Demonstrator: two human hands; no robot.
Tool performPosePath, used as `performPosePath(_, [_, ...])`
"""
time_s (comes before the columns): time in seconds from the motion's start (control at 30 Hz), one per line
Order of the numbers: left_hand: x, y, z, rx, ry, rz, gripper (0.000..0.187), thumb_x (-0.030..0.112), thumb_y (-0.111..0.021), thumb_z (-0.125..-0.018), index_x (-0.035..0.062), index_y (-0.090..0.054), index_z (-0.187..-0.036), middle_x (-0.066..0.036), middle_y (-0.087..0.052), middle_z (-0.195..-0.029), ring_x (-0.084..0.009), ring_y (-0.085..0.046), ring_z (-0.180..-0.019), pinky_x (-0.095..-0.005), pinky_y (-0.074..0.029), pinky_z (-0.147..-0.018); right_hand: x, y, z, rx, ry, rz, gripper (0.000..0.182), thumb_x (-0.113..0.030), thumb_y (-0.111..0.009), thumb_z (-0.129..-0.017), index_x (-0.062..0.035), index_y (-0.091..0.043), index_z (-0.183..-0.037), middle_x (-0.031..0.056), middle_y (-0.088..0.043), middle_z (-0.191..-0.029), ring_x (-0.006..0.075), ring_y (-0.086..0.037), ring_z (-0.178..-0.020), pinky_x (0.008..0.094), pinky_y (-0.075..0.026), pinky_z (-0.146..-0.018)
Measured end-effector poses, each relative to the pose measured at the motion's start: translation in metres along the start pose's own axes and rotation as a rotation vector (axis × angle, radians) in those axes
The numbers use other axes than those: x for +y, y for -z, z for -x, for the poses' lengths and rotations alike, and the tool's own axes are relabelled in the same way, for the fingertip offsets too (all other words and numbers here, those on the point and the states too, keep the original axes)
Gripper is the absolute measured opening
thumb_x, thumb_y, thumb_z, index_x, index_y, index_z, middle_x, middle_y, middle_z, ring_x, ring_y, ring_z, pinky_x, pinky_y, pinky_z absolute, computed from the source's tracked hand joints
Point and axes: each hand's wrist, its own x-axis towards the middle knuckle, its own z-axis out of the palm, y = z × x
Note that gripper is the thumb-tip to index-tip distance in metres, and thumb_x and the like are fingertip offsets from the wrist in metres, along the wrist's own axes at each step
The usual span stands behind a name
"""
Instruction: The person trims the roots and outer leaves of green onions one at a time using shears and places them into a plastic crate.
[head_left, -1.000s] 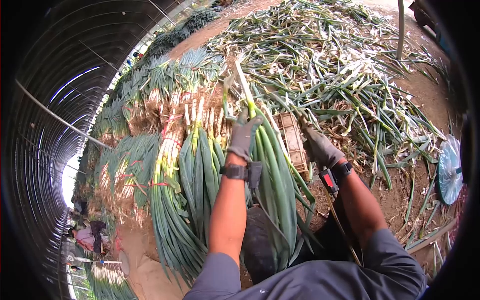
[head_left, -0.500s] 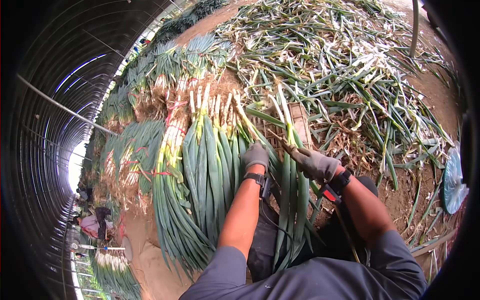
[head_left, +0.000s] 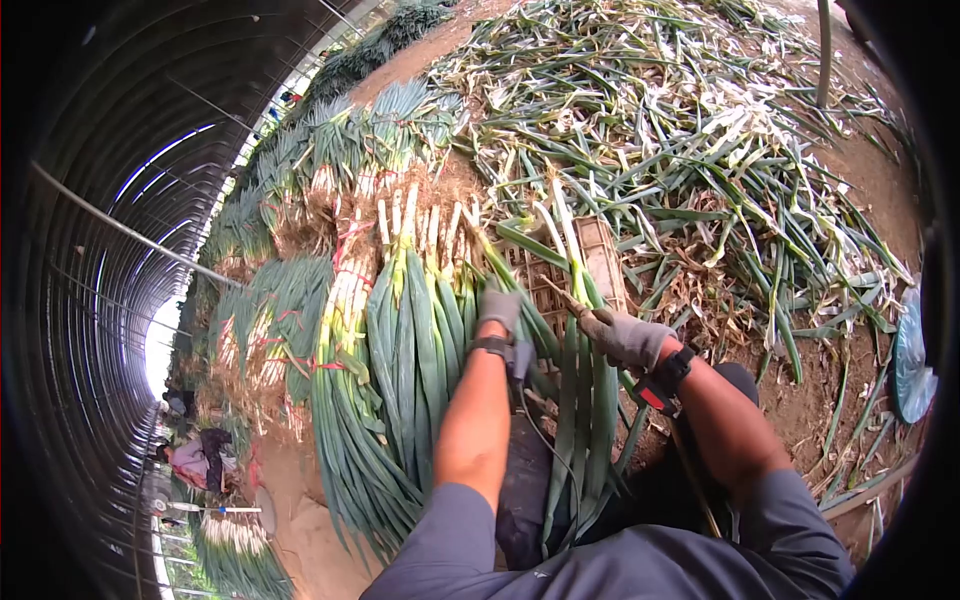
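Observation:
My left hand (head_left: pixel 503 306), in a grey glove, is over the green leaves at the right end of a row of green onions (head_left: pixel 410 290). Its fingertips are blurred among the leaves, so their grip is hidden. My right hand (head_left: pixel 632 340), gloved too, is closed around a thin brown stick-like thing (head_left: pixel 562 292) that points up and left. Green onions with white stalks (head_left: pixel 566 225) lie just left of it, their leaves hanging down past my knees. Beneath them is a slatted plastic crate (head_left: pixel 598 255). A bundle with red ties (head_left: pixel 345 285) lies left of the row.
Loose leaves and trimmings form a large heap (head_left: pixel 680 140) at the upper right. More tied bundles (head_left: pixel 265 330) stand on the left. A clear blue plastic bag (head_left: pixel 910 360) is at the right edge. Another person (head_left: pixel 200 460) is at the far left, under the arched tunnel roof.
My left hand has moved slightly left toward the row of green onions. My right hand has stayed nearly in place, its brown stick-like thing still in its grip. The view has shifted a little.

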Motion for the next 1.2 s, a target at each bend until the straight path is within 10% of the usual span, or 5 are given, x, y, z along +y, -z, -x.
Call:
performPosePath(0.17, [0.052, 0.092, 0.020, -0.242, -0.183, 0.523, 0.061, 0.009, -0.051, -0.091, 0.0034, -0.044, -0.152, -0.008, -0.067, -0.115, -0.0139, -0.064, -0.094, -0.0251, -0.055, -0.080, -0.007, 0.000, 0.001, 0.014, -0.069, 0.023, 0.057, -0.058, -0.041, -0.103, -0.0046, -0.059, -0.106, 0.0046, -0.056, -0.074, 0.0170, -0.055, -0.057, 0.0358, -0.045, -0.049])
performPosePath(0.37, [0.046, 0.117, 0.070, -0.268, -0.189, 0.237, 0.068, 0.020, -0.059, -0.096, 0.0031, -0.035, -0.157, -0.016, -0.038, -0.162, -0.0251, -0.040, -0.146, -0.0327, -0.032, -0.120, -0.017, 0.000, 0.005, 0.014, -0.060, -0.221, 0.057, -0.062, -0.043, -0.102, -0.0069, -0.058, -0.105, 0.0031, -0.055, -0.072, 0.0141, -0.051, -0.051, 0.0324, -0.044, -0.047])
performPosePath(0.8, [-0.046, 0.029, 0.034, -0.126, -0.216, -0.056, 0.059, 0.028, -0.062, -0.096, 0.0031, -0.050, -0.148, -0.021, -0.059, -0.144, -0.0331, -0.059, -0.129, -0.0367, -0.044, -0.108, -0.015, -0.008, 0.016, -0.026, -0.060, -0.050, 0.064, -0.065, -0.040, -0.102, -0.0045, -0.058, -0.109, 0.0036, -0.057, -0.076, 0.0142, -0.054, -0.059, 0.0334, -0.045, -0.050])
performPosePath(1.13, [-0.053, 0.005, 0.043, -0.022, -0.264, -0.076, 0.068, 0.055, -0.054, -0.100, -0.0034, -0.059, -0.134, -0.023, -0.071, -0.115, -0.0375, -0.068, -0.103, -0.0430, -0.052, -0.095, 0.000, -0.020, -0.024, 0.168, 0.144, 0.332, 0.061, -0.053, -0.037, -0.104, 0.0023, -0.062, -0.115, 0.0297, -0.068, -0.099, 0.0484, -0.066, -0.100, 0.0521, -0.049, -0.088])
performPosePath(1.2, [-0.016, 0.008, 0.055, -0.176, 0.307, 0.060, 0.072, 0.063, -0.058, -0.095, -0.0037, -0.068, -0.121, -0.021, -0.074, -0.109, -0.0344, -0.069, -0.106, -0.0449, -0.051, -0.094, 0.001, -0.021, -0.024, 0.137, 0.184, 0.318, 0.061, -0.052, -0.037, -0.104, 0.0023, -0.062, -0.116, 0.0301, -0.068, -0.100, 0.0477, -0.066, -0.100, 0.0517, -0.049, -0.088])
